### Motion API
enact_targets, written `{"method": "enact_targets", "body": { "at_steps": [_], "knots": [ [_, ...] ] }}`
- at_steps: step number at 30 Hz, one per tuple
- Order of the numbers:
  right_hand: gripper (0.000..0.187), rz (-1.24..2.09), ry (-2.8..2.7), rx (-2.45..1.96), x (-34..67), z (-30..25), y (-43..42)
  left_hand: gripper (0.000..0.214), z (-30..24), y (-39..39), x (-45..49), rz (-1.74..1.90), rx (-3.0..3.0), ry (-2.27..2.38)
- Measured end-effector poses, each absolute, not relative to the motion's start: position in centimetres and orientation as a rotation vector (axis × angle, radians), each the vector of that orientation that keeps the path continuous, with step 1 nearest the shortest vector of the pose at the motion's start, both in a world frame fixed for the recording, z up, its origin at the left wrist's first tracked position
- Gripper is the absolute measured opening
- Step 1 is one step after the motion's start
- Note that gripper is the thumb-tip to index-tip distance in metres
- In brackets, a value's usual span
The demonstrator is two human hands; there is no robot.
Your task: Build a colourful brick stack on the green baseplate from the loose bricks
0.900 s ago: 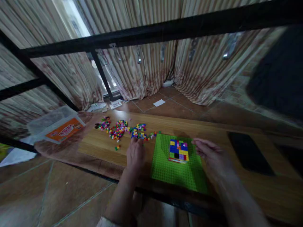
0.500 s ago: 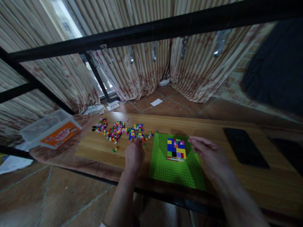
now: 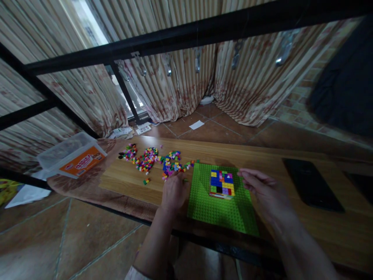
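Observation:
A square build of multicoloured toy building bricks [image 3: 222, 182] stands on a green studded baseplate [image 3: 215, 214]. My right hand [image 3: 262, 188] hovers over the plate's right side, just right of the build. Its thumb and forefinger are pinched together; anything between them is too small to make out. At the near edge of a loose brick pile [image 3: 175, 165], left of the plate, my left hand [image 3: 174, 192] is closed with its fingers curled down. Its fingertips are hidden from me. A small green brick [image 3: 185, 180] lies right beside that hand.
More loose bricks [image 3: 148, 158] spread leftward along the wooden board [image 3: 122, 182]. A clear plastic tub [image 3: 72, 155] with an orange label stands at the far left. A dark phone-like slab [image 3: 311, 184] lies on the right. A black metal bar [image 3: 186, 37] crosses above the table.
My left hand has drawn back a little from the pile and to the right, close to the small green brick. The view has shifted slightly; my right hand keeps its pinch beside the build.

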State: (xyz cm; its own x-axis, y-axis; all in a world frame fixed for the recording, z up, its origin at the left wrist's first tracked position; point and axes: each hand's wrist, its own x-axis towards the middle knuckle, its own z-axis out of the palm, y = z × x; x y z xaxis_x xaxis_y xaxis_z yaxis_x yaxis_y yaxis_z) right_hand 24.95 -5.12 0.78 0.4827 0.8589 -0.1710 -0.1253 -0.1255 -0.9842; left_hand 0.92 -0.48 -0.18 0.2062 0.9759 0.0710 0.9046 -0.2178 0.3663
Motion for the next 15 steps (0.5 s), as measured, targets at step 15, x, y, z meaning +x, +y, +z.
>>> {"method": "enact_targets", "body": {
  "at_steps": [15],
  "knots": [
    [0.019, 0.849, -1.329, -1.246, 22.0, 2.4, -6.4, 0.024, 2.7, -1.7, 3.8, 1.046, 1.022, 1.072]
  ]
}}
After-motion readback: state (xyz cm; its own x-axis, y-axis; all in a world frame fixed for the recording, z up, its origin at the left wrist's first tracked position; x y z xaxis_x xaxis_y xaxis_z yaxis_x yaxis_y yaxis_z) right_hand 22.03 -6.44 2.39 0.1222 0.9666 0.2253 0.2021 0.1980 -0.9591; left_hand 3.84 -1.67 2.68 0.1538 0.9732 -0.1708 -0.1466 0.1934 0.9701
